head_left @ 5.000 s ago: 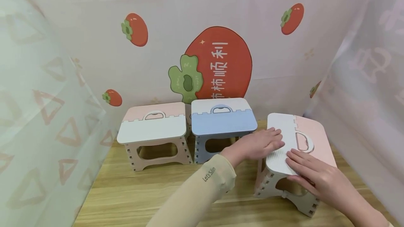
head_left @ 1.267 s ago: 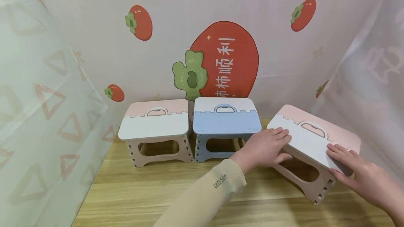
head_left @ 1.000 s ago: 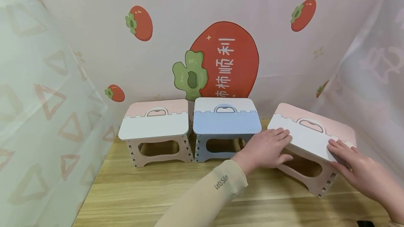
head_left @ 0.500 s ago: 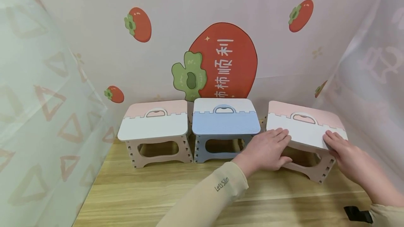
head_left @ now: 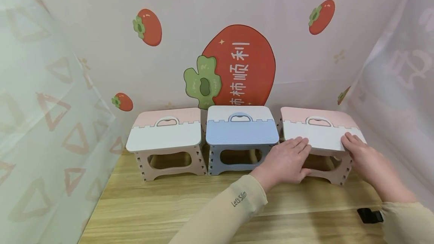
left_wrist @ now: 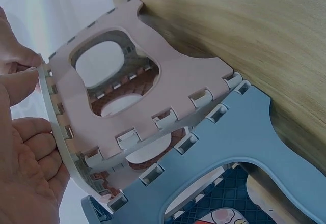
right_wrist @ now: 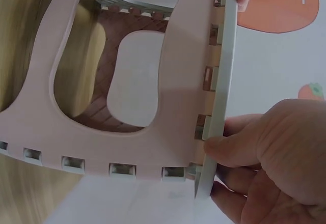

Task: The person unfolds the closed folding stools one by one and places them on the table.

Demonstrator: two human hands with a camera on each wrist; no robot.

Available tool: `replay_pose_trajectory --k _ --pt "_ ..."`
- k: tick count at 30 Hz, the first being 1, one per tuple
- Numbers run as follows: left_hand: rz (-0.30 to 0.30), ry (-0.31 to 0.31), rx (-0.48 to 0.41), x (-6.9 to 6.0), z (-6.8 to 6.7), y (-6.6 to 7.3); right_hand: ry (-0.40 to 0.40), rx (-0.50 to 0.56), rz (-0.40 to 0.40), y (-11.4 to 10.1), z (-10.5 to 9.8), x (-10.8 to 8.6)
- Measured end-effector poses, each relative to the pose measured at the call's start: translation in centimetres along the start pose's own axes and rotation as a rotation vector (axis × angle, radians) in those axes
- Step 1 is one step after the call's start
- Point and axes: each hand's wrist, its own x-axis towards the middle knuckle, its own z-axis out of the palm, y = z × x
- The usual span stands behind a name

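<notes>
A pink-and-white folding stool stands at the right of the row in the head view, with its handle cut-out in the seat. My left hand lies on the front left of its white seat half, fingers fairly straight, thumb off the front edge. At the right end, my right hand holds the seat edge; in the right wrist view the thumb presses the rim and the fingers lie across the top. The blue-and-white folding stool stands close by on the left; in the left wrist view their legs nearly touch.
Another pink-and-white stool stands at the left end of the row. All stand on a wood-grain surface before a printed backdrop, with sheets on both sides. A black strap hangs at my right sleeve.
The right-hand stool has turned from sideways to nearly facing front and slid back and left, closing up to the blue stool. My right hand has moved along with its end.
</notes>
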Motion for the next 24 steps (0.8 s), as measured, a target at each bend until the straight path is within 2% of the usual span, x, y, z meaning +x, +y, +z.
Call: replay_pose_trajectory --k 7,12,18,24 --pt "-0.01 -0.011 0.006 0.1 0.0 0.1 0.021 0.011 0.009 0.1 0.4 1.2" --pt "-0.018 -0.023 -0.001 0.1 0.0 0.1 -0.031 0.025 0.031 0.2 0.5 1.9" --pt "-0.029 -0.038 -0.011 0.1 -0.1 0.2 -0.048 0.031 0.03 0.3 0.5 2.7" --pt "-0.042 -0.045 -0.012 0.2 -0.1 0.3 -0.105 0.059 0.066 0.3 0.4 3.3"
